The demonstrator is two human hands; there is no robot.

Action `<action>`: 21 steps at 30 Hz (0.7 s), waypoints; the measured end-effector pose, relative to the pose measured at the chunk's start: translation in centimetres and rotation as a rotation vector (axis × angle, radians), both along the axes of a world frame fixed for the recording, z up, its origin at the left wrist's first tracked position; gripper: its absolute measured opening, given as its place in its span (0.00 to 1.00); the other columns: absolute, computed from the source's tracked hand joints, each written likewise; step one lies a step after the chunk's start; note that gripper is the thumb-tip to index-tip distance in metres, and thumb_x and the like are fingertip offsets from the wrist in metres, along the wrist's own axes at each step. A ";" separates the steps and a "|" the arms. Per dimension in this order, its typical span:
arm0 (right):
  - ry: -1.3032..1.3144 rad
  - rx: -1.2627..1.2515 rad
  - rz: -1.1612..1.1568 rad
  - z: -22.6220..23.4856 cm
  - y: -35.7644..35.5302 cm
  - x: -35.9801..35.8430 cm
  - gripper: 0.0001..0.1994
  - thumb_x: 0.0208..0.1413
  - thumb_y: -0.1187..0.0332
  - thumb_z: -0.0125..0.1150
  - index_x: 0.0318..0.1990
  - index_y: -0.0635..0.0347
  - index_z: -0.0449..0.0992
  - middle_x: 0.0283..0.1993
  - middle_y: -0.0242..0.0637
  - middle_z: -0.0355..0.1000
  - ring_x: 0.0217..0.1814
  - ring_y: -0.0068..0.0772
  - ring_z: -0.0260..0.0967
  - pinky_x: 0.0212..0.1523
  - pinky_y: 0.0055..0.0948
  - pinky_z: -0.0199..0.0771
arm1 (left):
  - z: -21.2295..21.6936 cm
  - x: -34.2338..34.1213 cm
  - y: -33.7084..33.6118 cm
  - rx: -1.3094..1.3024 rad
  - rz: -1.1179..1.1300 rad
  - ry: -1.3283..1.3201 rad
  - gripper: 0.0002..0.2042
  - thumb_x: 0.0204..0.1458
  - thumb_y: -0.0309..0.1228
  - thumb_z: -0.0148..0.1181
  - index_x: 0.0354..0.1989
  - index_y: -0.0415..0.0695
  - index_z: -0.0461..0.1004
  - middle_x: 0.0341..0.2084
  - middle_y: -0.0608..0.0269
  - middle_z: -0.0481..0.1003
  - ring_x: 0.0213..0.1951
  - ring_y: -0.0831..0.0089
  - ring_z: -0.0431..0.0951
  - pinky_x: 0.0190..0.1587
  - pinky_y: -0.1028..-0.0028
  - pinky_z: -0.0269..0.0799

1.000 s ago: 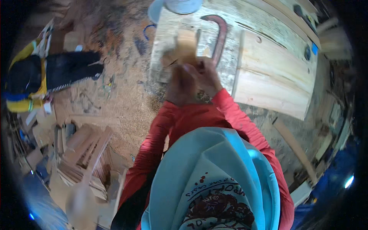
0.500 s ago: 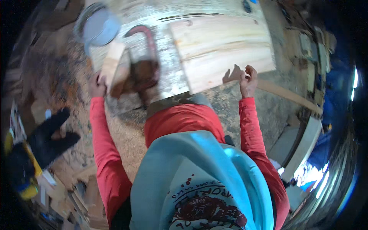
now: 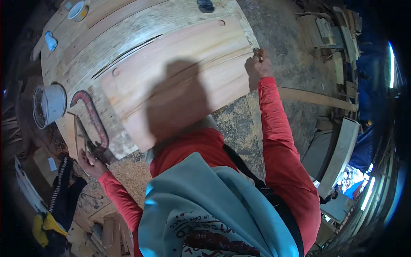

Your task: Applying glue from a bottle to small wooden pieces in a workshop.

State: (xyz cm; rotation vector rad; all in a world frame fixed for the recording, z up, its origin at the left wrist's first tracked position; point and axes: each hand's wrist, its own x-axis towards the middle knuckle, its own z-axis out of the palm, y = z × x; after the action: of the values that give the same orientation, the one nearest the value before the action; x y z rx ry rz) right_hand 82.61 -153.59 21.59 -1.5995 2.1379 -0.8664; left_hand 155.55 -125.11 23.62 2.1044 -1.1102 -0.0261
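Your curled right hand has moved to the right end of the pale rectangular wooden panel on the weathered wooden table; your half-open left hand meets a narrow tan wooden strip, grips unclear. Uneven pulling could drop the panel.

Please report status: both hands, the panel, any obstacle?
Left hand at wood strip. Right hand by panel, right end. Panel flat on table, red clamp beside it, apart.

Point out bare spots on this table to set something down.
The table between bucket, blue bundle and crack is bare; so is the middle of the board, though shadowed. A narrower gap runs between clamp and board. Crowded: the lower-left edge, where bucket, clamp, wood strip and left hand cluster.
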 end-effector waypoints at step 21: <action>-0.551 0.096 0.491 -2.3 0.0 -6.8 0.22 0.64 0.81 0.49 0.66 0.65 0.66 0.62 0.42 0.74 0.64 0.31 0.71 0.67 0.32 0.68 | 3.7 -41.8 -9.0 0.192 -0.649 0.267 0.13 0.64 0.26 0.54 0.55 0.38 0.74 0.52 0.47 0.73 0.53 0.53 0.76 0.57 0.61 0.72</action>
State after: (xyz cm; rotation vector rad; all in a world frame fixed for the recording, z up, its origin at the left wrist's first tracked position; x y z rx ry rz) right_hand 75.78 -153.61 19.26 -1.5133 1.3165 -0.8870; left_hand 113.78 -134.13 27.28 1.7406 -1.6152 -0.7221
